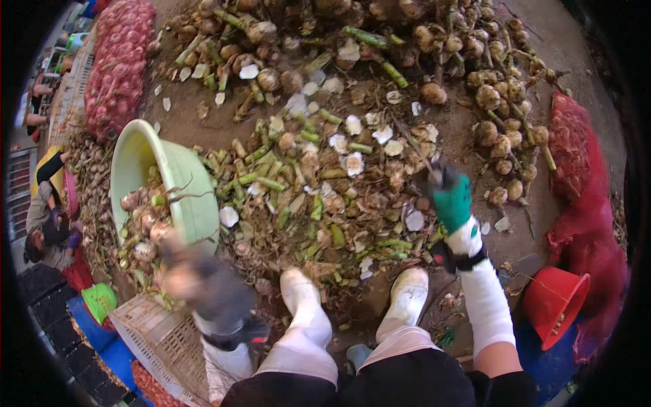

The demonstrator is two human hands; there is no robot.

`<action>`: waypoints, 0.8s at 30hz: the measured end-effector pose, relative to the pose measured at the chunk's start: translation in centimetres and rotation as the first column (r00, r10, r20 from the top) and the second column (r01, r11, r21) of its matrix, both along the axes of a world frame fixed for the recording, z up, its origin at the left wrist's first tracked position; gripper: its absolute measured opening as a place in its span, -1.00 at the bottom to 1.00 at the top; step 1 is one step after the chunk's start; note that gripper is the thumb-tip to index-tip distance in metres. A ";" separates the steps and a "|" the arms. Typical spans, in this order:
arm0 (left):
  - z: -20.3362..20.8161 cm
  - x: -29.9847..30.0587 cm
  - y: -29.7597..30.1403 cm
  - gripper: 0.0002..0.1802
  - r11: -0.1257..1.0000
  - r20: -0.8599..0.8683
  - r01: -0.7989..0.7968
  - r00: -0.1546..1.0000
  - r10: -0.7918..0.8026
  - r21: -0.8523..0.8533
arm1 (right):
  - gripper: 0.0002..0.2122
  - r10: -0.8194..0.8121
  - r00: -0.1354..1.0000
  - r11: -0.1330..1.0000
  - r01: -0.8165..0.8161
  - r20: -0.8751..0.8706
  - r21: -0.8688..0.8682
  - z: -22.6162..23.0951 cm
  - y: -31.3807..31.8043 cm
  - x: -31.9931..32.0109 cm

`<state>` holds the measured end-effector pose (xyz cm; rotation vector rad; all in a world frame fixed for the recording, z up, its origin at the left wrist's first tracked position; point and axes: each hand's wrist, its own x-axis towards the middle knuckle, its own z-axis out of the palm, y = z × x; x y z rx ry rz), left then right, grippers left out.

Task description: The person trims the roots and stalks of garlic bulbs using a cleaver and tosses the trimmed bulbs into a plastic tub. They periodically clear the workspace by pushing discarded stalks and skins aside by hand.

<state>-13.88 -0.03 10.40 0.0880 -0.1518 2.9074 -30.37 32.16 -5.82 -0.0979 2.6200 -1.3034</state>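
My left hand [220, 288], in a dark grey glove, is smeared by motion beside the pale green basin [193, 180]. A round garlic bulb [182, 279] blurs along with it, at its fingers. The basin lies tipped on its side, and cut garlic bulbs [144, 224] fill its mouth. On the right, my right hand [447, 193] wears a green and grey glove and is closed on the handle of a thin blade [409, 138], likely a knife. The blade points up and left over cut stems [315, 207] and papery scraps; its handle is mostly hidden.
Garlic with long stems [502, 102] is heaped ahead and right. A full red net sack [119, 64] stands far left; red netting [590, 224] lies right, by a tipped red bucket [556, 305]. A plastic crate [163, 339] is near left. Another person [47, 230] works at far left.
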 end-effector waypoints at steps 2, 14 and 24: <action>-0.4 -4.2 0.3 -0.48 0.991 -0.158 -0.047 0.987 0.026 -0.128 | -0.67 0.089 0.932 0.958 0.016 -0.353 0.285 -1.0 0.7 -5.8; -8.4 -4.1 6.5 -0.31 -0.526 -0.193 -0.096 0.972 0.132 -0.845 | -0.56 0.456 0.841 0.634 -0.077 0.290 -0.770 2.5 -6.7 0.2; -10.3 0.3 5.0 -0.18 -0.284 -0.229 -0.230 0.973 -0.038 -0.931 | -0.59 0.666 0.746 0.746 -0.666 0.013 0.005 10.6 -4.1 7.8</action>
